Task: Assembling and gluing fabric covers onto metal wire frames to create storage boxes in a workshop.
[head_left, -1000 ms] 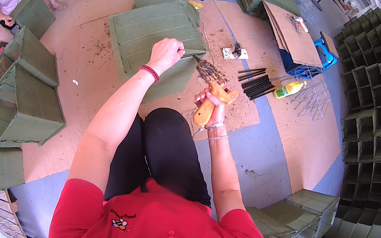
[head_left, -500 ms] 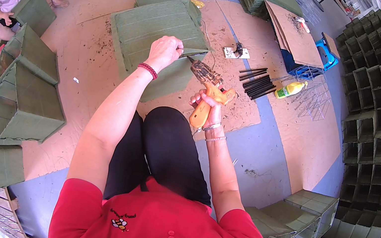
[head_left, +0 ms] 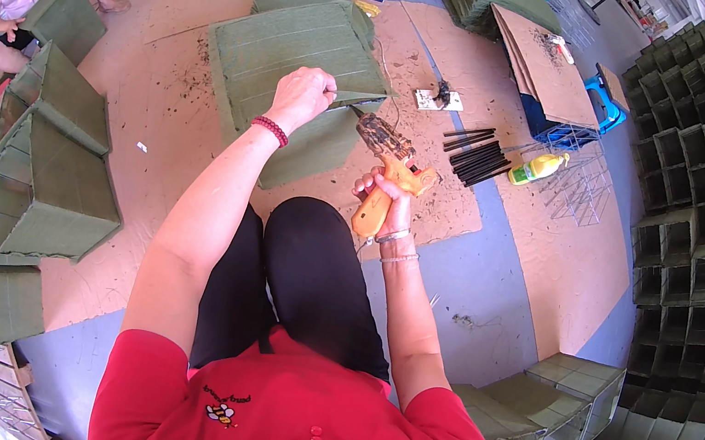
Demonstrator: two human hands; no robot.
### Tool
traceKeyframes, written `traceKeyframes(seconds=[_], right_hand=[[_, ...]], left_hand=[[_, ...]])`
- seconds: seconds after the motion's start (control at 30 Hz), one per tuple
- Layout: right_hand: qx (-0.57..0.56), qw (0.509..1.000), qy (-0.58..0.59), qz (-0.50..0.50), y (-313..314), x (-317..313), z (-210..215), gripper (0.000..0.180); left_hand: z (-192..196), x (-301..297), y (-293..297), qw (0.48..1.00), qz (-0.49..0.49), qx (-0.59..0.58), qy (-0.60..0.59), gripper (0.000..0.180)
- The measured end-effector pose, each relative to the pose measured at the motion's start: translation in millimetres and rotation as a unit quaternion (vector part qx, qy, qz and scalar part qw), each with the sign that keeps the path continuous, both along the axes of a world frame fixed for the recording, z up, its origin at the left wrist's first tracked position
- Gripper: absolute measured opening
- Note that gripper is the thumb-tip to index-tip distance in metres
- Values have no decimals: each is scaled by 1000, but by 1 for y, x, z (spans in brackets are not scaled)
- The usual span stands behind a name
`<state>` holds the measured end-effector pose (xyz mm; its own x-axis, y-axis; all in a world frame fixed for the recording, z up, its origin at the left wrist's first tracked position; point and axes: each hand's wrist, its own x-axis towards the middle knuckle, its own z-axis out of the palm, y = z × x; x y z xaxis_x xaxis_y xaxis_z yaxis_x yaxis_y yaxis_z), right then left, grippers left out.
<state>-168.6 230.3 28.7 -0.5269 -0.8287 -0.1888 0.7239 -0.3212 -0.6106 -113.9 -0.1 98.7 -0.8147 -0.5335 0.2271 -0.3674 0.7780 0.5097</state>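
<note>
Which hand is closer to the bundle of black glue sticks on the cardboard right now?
Right. The right hand, gripping the orange glue gun, sits just below-left of the black glue sticks. The left hand is farther left, on the green panel.

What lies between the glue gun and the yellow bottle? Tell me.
In the head view, a bundle of black glue sticks lies on the cardboard between the glue gun in the right hand and the yellow bottle.

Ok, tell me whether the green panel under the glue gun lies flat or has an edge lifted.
Edge lifted. The left hand pinches the near edge of the green panel and raises it, with the glue gun nozzle at the gap.
</note>
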Motion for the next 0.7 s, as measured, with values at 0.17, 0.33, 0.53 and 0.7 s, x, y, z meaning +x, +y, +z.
traceKeyframes(seconds=[0.17,0.33,0.53,0.7], right_hand=[[14,1000,2,11,-2,4,3,17],[22,999,19,36,-3,5,4,17],[7,999,15,48,-3,6,3,17],[9,998,26,51,-5,8,3,18]], left_hand=[[0,-1,1,1000,7,1,-4,11],[1,-1,1,1000,10,15,-10,12],[3,-1,1,1000,1,4,-15,12],[0,0,0,1000,2,-1,-3,12]])
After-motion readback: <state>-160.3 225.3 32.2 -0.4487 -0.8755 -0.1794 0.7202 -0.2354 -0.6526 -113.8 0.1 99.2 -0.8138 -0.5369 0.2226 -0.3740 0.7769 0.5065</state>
